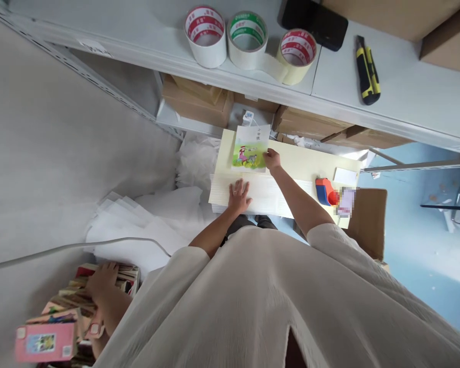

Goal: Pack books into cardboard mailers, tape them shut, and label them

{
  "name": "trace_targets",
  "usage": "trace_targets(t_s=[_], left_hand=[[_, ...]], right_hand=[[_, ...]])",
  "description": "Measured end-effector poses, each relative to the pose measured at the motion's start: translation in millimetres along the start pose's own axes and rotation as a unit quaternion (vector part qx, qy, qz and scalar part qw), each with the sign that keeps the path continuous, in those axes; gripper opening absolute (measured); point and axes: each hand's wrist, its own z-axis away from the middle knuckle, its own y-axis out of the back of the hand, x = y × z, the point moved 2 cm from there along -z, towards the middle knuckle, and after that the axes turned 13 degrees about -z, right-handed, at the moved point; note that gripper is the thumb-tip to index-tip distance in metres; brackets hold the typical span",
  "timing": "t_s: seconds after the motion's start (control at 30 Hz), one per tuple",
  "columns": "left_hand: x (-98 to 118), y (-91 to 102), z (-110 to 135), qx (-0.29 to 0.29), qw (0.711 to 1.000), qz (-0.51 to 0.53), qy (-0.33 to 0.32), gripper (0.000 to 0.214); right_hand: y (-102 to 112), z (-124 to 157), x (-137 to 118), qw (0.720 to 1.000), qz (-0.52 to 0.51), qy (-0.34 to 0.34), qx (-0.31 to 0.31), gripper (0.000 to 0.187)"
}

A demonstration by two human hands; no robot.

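A thin picture book [249, 148] with a girl and a grey animal on its green and white cover lies towards the far left end of the cream table [291, 158]. My right hand [272, 160] grips this book by its lower right edge. Close to the near edge, my left hand [239, 197] rests flat with spread fingers on white bubble wrap or ribbed sheeting [268, 191]; which of these it is, I cannot tell. A ring shows on one finger.
Right on the table are an orange and blue tape dispenser [324, 191] and a white card [346, 176]. The shelf [145, 46] above holds tape rolls [210, 53], a black phone-like object [314, 23] and a utility knife [367, 74]. Another person's hand [103, 278] touches piled books [46, 342].
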Motion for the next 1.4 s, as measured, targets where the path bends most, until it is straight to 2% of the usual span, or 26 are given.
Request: trace_targets(t_s=[0.13, 0.27, 0.37, 0.53, 0.63, 0.7, 0.77, 0.83, 0.9, 1.0, 1.1, 1.23, 1.3, 1.4], left_hand=[[-3.8, 12.5, -22.2, -0.014, 1.0, -0.007, 0.004, 0.097], [-8.9, 28.6, -49.7, -0.022, 1.0, -0.016, -0.003, 0.098], [-11.2, 36.9, -64.2, -0.02, 1.0, -0.021, -0.007, 0.103], [-16.2, 46.1, -70.3, -0.019, 1.0, -0.013, 0.003, 0.103], [-18.6, 54.7, -67.4, -0.002, 1.0, -0.007, 0.01, 0.093], [-15.4, 61.0, -63.6, 0.023, 1.0, -0.009, 0.018, 0.087], [-5.2, 64.3, -58.1, 0.035, 0.999, -0.01, 0.008, 0.079], [10.8, 62.7, -51.3, 0.027, 0.999, -0.01, -0.016, 0.073], [27.6, 56.9, -44.3, 0.012, 1.0, -0.009, -0.018, 0.073], [45.0, 45.2, -36.4, -0.008, 1.0, -0.003, 0.027, 0.08], [51.9, 36.0, -33.6, -0.029, 0.998, 0.002, 0.048, 0.086], [52.9, 33.0, -34.9, -0.034, 0.998, -0.002, 0.048, 0.09], [53.9, 34.0, -35.8, -0.035, 0.998, -0.004, 0.049, 0.092], [58.0, 36.2, -35.7, -0.044, 0.998, -0.009, 0.05, 0.094]], right_hand=[[66.0, 26.3, 8.5, 0.994, -0.082, -0.038, 0.056, 0.038], [106.1, 68.8, 22.4, 0.988, -0.149, -0.035, 0.02, 0.049], [114.6, 102.1, 38.4, 0.984, -0.172, -0.051, 0.011, 0.058], [106.2, 143.1, 67.1, 0.983, -0.141, -0.11, 0.032, 0.056], [101.0, 151.7, 78.9, 0.984, -0.099, -0.136, 0.054, 0.045], [99.7, 151.6, 83.0, 0.987, -0.033, -0.139, 0.072, 0.034], [99.7, 150.0, 84.2, 0.987, 0.056, -0.13, 0.078, 0.022], [102.4, 149.9, 83.9, 0.983, 0.122, -0.113, 0.081, 0.018], [110.6, 153.1, 83.7, 0.978, 0.152, -0.101, 0.104, 0.027], [135.7, 164.2, 86.0, 0.96, 0.176, -0.119, 0.18, 0.043], [165.7, 176.5, 89.7, 0.942, 0.196, -0.146, 0.231, 0.039], [190.3, 183.9, 92.9, 0.942, 0.19, -0.146, 0.234, 0.042], [195.0, 184.1, 93.6, 0.944, 0.185, -0.143, 0.234, 0.046], [198.5, 183.6, 94.0, 0.946, 0.175, -0.138, 0.235, 0.039]])
